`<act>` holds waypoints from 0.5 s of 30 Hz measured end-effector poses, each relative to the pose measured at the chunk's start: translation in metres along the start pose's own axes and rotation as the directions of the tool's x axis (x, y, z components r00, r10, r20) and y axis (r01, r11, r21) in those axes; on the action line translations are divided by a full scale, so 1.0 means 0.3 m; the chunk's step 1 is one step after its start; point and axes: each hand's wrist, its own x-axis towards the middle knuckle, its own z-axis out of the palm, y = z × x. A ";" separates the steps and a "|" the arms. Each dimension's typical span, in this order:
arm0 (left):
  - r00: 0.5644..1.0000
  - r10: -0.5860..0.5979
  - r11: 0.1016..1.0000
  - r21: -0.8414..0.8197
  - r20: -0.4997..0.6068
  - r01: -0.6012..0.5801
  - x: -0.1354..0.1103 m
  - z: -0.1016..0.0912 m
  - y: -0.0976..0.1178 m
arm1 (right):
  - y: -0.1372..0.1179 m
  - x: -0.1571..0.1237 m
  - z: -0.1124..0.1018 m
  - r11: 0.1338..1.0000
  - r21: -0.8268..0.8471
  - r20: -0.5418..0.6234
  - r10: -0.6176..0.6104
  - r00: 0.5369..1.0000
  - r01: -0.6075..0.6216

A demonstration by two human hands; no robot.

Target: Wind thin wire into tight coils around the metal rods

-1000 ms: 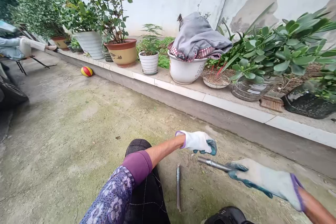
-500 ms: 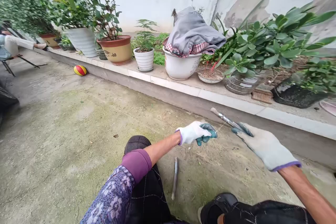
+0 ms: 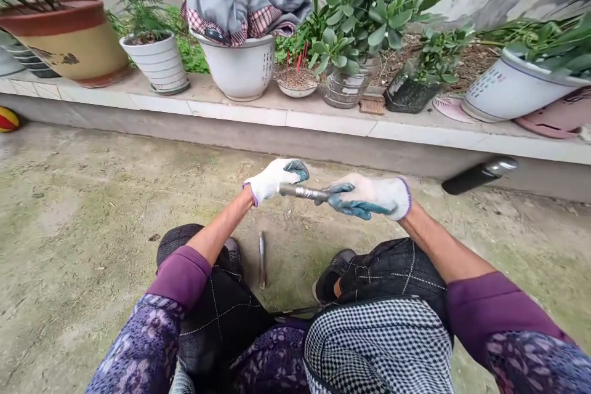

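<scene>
My right hand [image 3: 367, 195], in a white glove with a blue-green coated palm, is closed around a paintbrush [image 3: 305, 192] with a silvery metal band. The brush points left, level above the ground. Its free end crosses in front of my left hand [image 3: 282, 177], gloved alike, whose fingers are curled inward; whether they touch the brush or hold anything small is hidden. Lower down, between my feet, a second slim stick-like tool [image 3: 262, 258] lies on the concrete.
A tiled ledge [image 3: 240, 112] runs across beyond my hands. On it stand several potted plants, a white pot [image 3: 237, 68] topped with grey cloth, and a small scrubbing brush [image 3: 372, 104]. A black bottle [image 3: 478, 176] lies by the ledge's base; a ball [image 3: 8, 119] is far left.
My view has swung right and down. The two hands have come closer together, and the brush has turned from slanting up to nearly level, its end now by my left hand.
</scene>
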 end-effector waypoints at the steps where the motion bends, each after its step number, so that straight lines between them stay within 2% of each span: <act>1: 1.000 -0.012 0.999 0.037 0.009 0.011 -0.002 0.005 -0.007 | 0.012 0.010 0.005 0.995 -0.097 0.020 0.032 0.999 -0.030; 3: 0.998 -0.061 0.992 0.113 0.005 0.060 -0.009 0.016 -0.020 | 0.036 0.039 0.009 0.931 -0.360 -0.023 0.063 0.998 -0.067; 5: 0.995 -0.103 0.982 0.158 0.001 0.102 -0.015 0.027 -0.029 | 0.057 0.070 -0.001 0.779 -0.612 -0.155 0.053 0.986 -0.138; 6: 0.994 -0.113 0.981 0.158 -0.008 0.113 -0.017 0.032 -0.032 | 0.064 0.084 -0.012 0.697 -0.690 -0.237 0.037 0.971 -0.195; 8: 0.993 -0.116 0.987 0.109 -0.039 0.119 -0.018 0.039 -0.031 | 0.070 0.100 -0.041 0.611 -0.738 -0.369 -0.012 0.930 -0.285; 12: 0.988 -0.141 0.987 -0.092 -0.062 0.135 -0.012 0.047 -0.019 | 0.054 0.089 -0.084 0.632 -0.702 -0.518 -0.134 0.845 -0.330; 15: 0.988 -0.150 0.960 -0.245 -0.037 0.137 -0.010 0.050 -0.014 | 0.036 0.070 -0.081 0.775 -0.585 -0.572 -0.187 0.798 -0.238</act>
